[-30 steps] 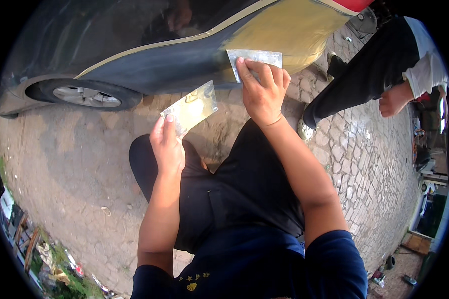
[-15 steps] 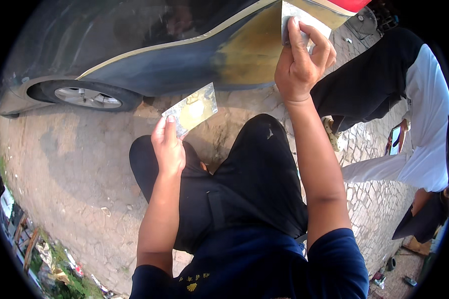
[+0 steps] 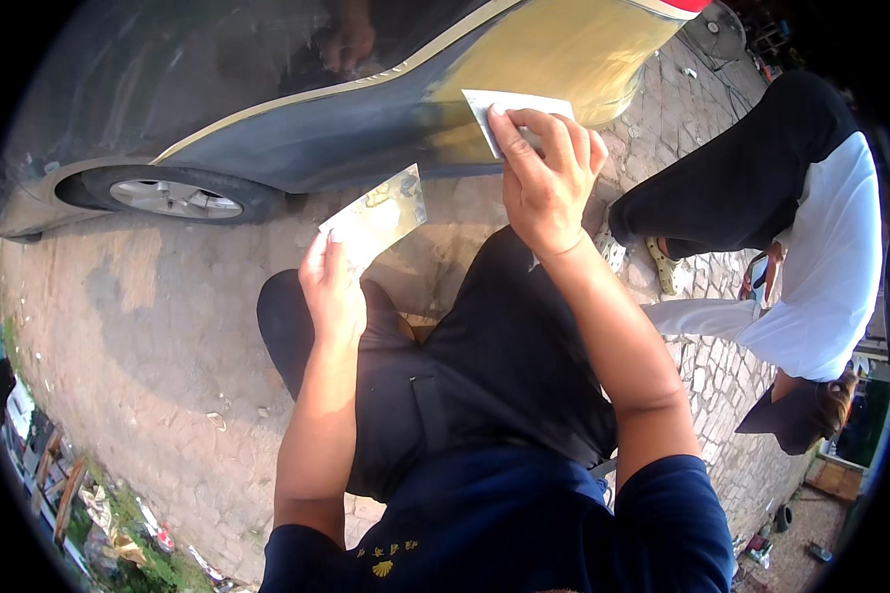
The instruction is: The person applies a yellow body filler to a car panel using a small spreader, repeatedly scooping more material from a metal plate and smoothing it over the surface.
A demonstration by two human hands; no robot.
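My left hand (image 3: pixel 334 287) pinches the corner of a flat metal putty plate (image 3: pixel 405 198), thumb on top, with pale yellowish putty smeared on its face. My right hand (image 3: pixel 554 193) is closed on a thin metal putty spreader (image 3: pixel 480 111), fingers bent over its near edge. Behind the spreader lies the lower body panel of a car (image 3: pixel 346 138), dull grey with a broad patch of yellowish filler (image 3: pixel 534 54) toward the right. From this view I cannot tell whether the spreader touches the panel. A strip of pale masking tape (image 3: pixel 297 102) runs along the panel's upper edge.
A car wheel (image 3: pixel 183 196) stands at the left. On the right, a person (image 3: pixel 821 267) in a white top and black trousers bends close by, holding a phone (image 3: pixel 759 277). A fan (image 3: pixel 714 32) stands at the far right, and debris (image 3: pixel 99 514) lies at lower left.
My right hand and its spreader have moved left and nearer to me, away from the panel's upper right. My left hand and the plate stay almost still. The other person has shifted slightly.
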